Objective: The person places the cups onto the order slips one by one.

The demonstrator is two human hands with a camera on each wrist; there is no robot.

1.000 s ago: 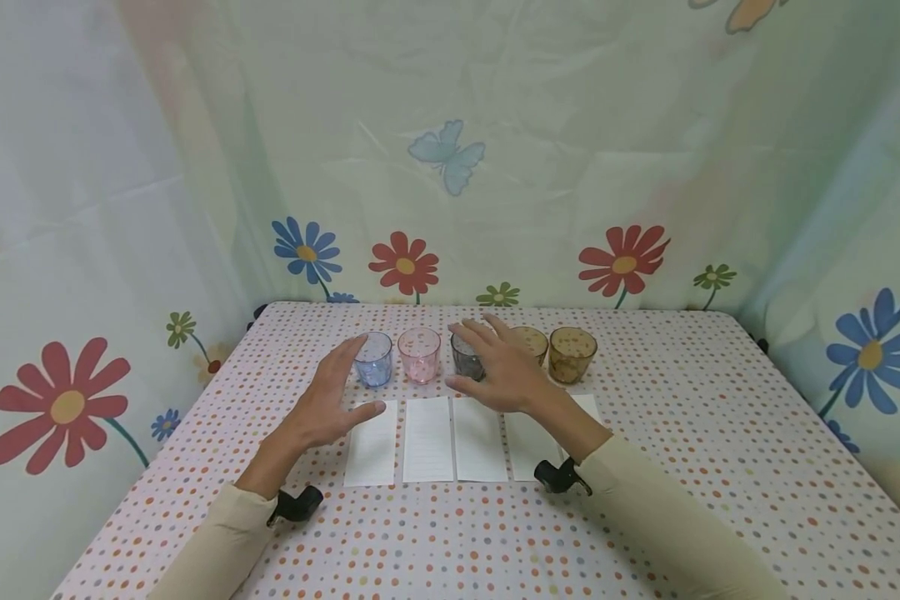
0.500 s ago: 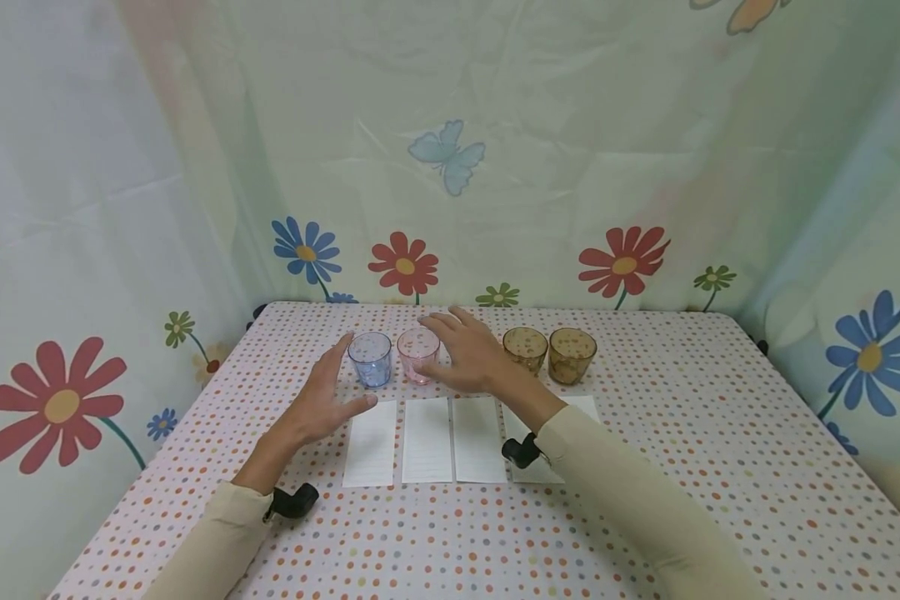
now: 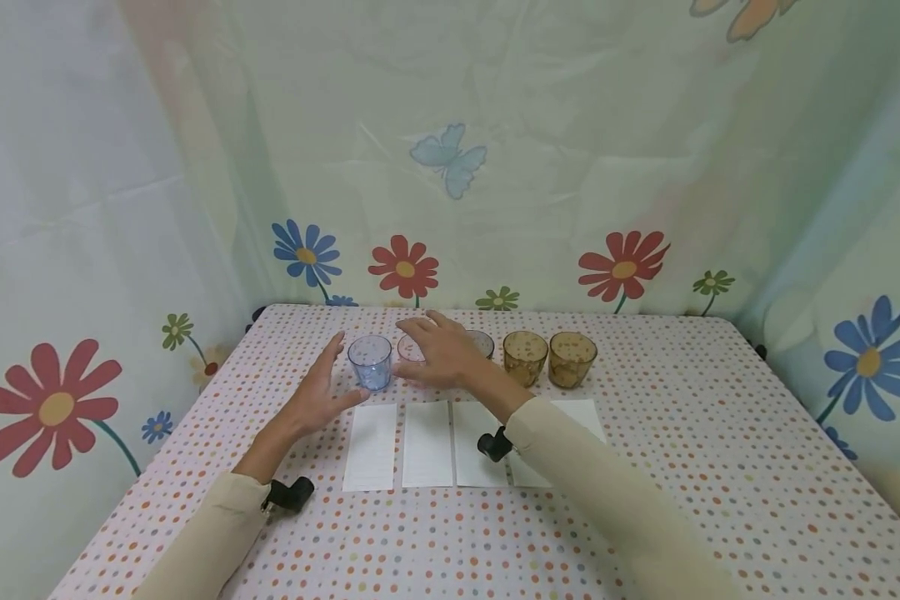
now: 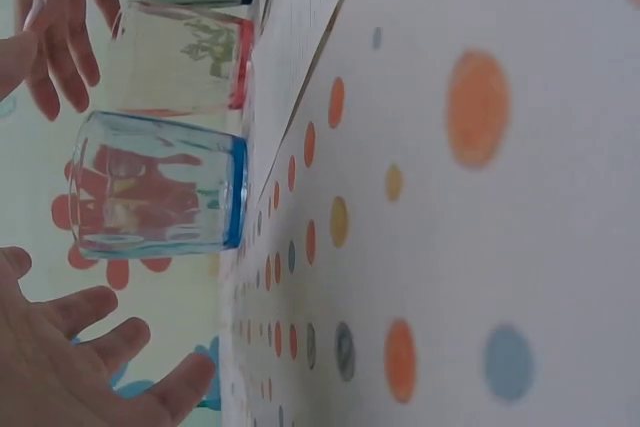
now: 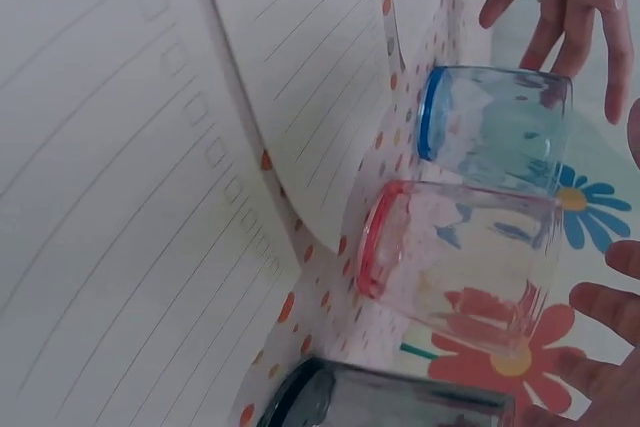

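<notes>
My left hand (image 3: 317,400) is held open just left of a clear blue-tinted glass (image 3: 371,367), thumb and fingers spread apart. In the left wrist view a gap shows between its fingers (image 4: 120,337) and that glass. My right hand (image 3: 442,354) reaches over the pink glass (image 3: 410,348), hiding part of it, with fingers spread and nothing in them. The right wrist view shows its fingertips right by the upper end of the pink glass (image 5: 460,257). Behind this hand, the smoky grey glass (image 3: 483,342) is partly covered. All these glasses stand upright in a row.
Two amber glasses (image 3: 525,360) continue the row to the right. In front of it lie several white ruled paper sheets (image 3: 370,450), side by side on the dotted tablecloth (image 3: 390,542). A flowered curtain (image 3: 540,167) rises behind the table.
My right hand has moved left from over the grey glass to over the pink one. My left hand has drifted slightly left, off the blue glass, which sits a touch further left.
</notes>
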